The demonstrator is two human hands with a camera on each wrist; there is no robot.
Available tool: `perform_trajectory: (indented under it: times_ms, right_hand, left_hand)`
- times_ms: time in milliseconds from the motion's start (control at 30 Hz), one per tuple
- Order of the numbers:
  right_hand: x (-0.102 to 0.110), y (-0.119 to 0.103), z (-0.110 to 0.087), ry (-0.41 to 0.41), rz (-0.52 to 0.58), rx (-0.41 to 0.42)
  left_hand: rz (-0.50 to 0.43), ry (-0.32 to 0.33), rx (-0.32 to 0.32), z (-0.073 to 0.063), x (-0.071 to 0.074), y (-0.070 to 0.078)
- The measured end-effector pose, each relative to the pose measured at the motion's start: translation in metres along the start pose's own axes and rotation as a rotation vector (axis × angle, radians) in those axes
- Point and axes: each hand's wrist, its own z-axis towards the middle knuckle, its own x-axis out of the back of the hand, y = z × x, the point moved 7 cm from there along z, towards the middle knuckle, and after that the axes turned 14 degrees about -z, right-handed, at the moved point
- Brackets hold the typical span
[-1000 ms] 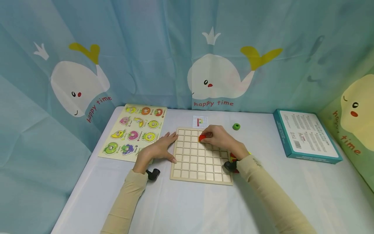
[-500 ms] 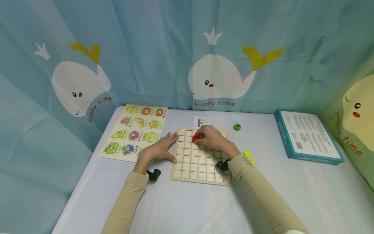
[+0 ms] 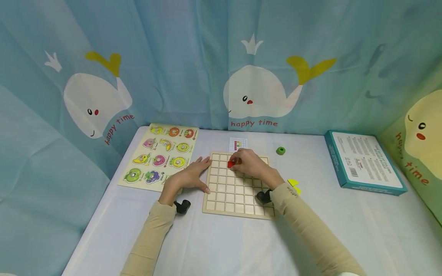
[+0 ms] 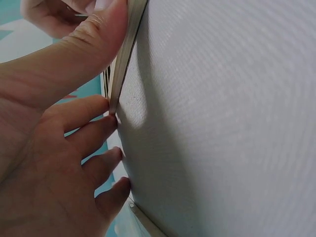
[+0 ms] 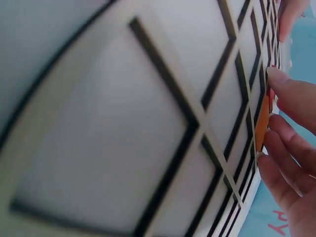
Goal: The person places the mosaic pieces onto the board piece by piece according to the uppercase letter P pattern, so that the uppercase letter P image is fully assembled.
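"Two hands are on the board! What is the right hand doing?"

"It pinches a red piece — thumb on one side, bent fingers close together. An orange piece sits under those fingers too, right beside the red one."

"And where is the red piece?"

"On the wooden board with all the little squares, near its far edge. Fingers hide some of it, so I can't tell if it lies flat in a square."

"What about the left hand?"

"That one is spread wide. Its thumb touches the left edge of the board, and fingertips touch that edge farther up."

"What's on the arms?"

"Tan sleeves, and a small black thing at each wrist."

"What is around the board?"

"Just past its far edge lies a small card with coloured squares on a grid. Beside the right sleeve are yellow pieces. A round green piece sits past the board's far right corner."

"And farther out?"

"On the left is a fruit puzzle with smiley fruits. Well off to the right lies a blue-green box — its top has lots of print. They're all on a white table. Behind hangs a blue curtain with whales that says 'happy time'."
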Motion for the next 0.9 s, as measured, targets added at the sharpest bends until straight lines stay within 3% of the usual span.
perform_trajectory:
  times_ms: [400, 900]
  right_hand:
    - [0.017, 0.022, -0.034, 0.006, 0.059, -0.075]
    - [0.033, 0.047, -0.082, 0.047, 0.054, -0.148]
  left_hand:
    - [-0.011, 0.001, 0.002, -0.003, 0.000, 0.004]
    - [-0.014, -0.003, -0.023, -0.005, 0.001, 0.005]
